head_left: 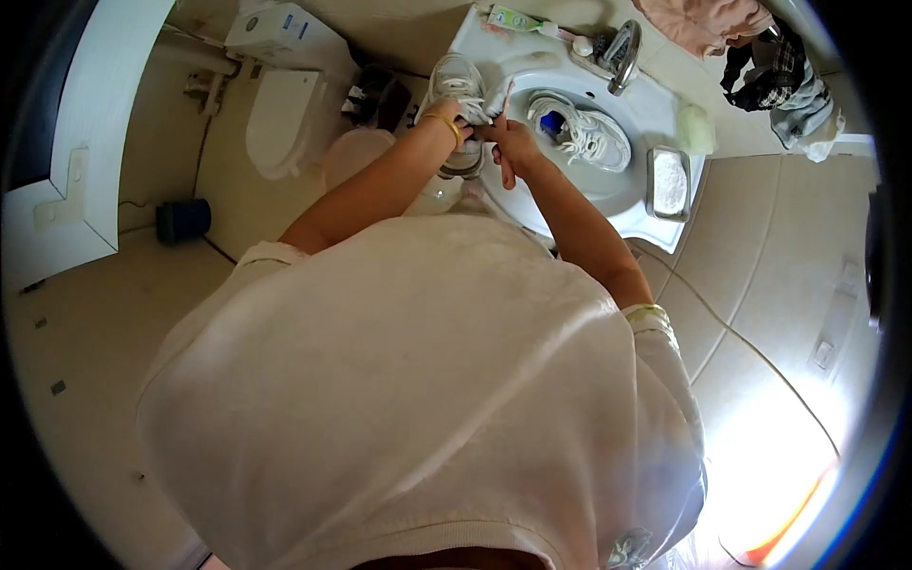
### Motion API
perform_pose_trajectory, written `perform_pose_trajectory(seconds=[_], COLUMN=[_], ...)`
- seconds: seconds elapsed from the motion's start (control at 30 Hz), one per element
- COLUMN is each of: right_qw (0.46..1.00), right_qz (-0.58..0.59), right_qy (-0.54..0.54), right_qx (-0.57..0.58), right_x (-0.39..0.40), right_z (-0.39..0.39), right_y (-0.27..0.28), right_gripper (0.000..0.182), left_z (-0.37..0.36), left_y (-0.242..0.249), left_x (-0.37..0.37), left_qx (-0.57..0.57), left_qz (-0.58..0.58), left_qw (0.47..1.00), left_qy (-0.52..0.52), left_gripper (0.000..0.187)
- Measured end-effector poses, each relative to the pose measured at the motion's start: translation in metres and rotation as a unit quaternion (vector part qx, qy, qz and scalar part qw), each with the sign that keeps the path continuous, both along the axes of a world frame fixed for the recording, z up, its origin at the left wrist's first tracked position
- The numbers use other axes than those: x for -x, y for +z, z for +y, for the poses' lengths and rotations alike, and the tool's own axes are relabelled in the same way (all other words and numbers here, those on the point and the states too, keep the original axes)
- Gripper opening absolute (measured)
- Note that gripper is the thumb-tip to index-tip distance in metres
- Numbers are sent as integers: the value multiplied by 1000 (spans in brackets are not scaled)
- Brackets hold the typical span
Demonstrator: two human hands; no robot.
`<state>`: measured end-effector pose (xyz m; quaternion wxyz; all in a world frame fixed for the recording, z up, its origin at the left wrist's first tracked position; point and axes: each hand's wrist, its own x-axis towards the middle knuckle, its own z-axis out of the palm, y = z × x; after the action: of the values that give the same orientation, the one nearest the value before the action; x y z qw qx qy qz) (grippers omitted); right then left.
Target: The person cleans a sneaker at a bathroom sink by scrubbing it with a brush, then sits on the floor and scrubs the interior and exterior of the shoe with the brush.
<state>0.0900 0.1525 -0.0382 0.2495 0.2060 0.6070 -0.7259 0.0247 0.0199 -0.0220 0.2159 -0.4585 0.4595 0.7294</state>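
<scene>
At the left edge of the white sink, my left hand [448, 116] grips a white lace-up shoe [459, 78]. Beside it my right hand [513, 144] is closed around a thin pinkish handle [506, 173], probably a brush; its far end lies against the shoe. A second white shoe [598, 138] with a blue insole rests in the basin [619, 195], its laces facing up. To the right, a metal dish [669, 184] of white powder or foam stands on the sink's rim.
The faucet [622, 59] and a toothpaste tube [513, 19] are at the sink's back. A green lump [696, 130] lies at its right corner. Left stand a toilet [285, 123], a pale bucket [356, 157] and a dark bin [182, 220]. Clothes [774, 81] hang upper right.
</scene>
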Motion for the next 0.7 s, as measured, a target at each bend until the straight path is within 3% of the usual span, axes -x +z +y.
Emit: perform_pose_trajectory(seconds=[0.1,0.2,0.3,0.4,0.43,0.5,0.6,0.7], right_qw=[1000,990,993,987,948,777,783,751], right_qz=[25,62,39,47,197,475,358,315], right_qy=[16,77,80,26,38,61,185,230], right_qx=[-6,-96,-79,-152,-247,-408,-473,-532], right_x=[2,6,0,-24,-34,-57,-85,-78], right_z=[0,3,8,18,24,39,38,21], right_y=[11,11,22,53,45,23,74,65], right_gripper=[24,26,33,34,34,36,37,43], left_z=[-13,-13,-12,-5,-4,0,4,11], left_y=[-5,6,-13,-21,-27,-41,-50,-37], left_x=[0,-5,-2,3,5,10,16,13], left_qx=[-101,-150,-211,-124,-108,-81,-117,-148], left_qz=[28,50,100,86,78,61,63,13], left_qw=[994,987,967,988,990,994,990,989], left_qy=[18,-26,-101,-41,-42,-46,-53,-20], left_gripper=[23,20,22,23,24,28,25,24])
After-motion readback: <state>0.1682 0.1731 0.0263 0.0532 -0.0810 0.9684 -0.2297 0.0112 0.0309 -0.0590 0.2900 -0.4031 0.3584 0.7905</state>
